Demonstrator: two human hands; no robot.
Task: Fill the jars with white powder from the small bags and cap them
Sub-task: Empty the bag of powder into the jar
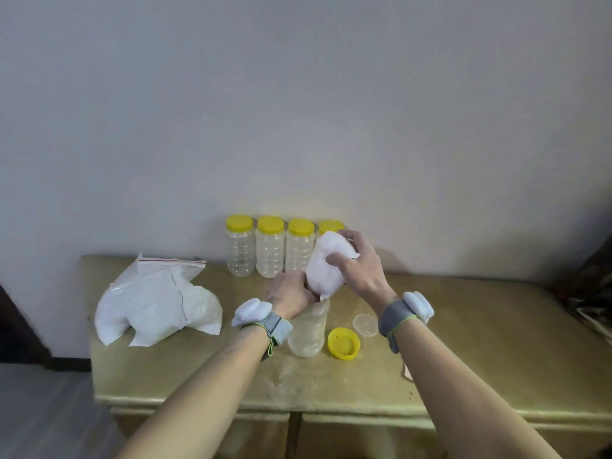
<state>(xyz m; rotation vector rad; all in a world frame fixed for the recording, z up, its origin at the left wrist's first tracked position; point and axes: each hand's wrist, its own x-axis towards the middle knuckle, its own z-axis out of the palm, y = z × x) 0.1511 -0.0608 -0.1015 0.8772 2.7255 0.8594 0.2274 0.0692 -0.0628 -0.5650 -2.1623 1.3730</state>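
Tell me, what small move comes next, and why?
Probably tip the small white powder bag further: the right hand holds its corner over the open clear plastic jar, which looks nearly empty; the left hand grips at the mouth.

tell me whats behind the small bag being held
A fourth capped jar in the back row: just part of its yellow lid shows; the small bag and right hand cover the rest.

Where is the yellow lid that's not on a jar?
In the head view the yellow lid lies on the table, right beside the open jar on its right, with a small clear disc just behind it.
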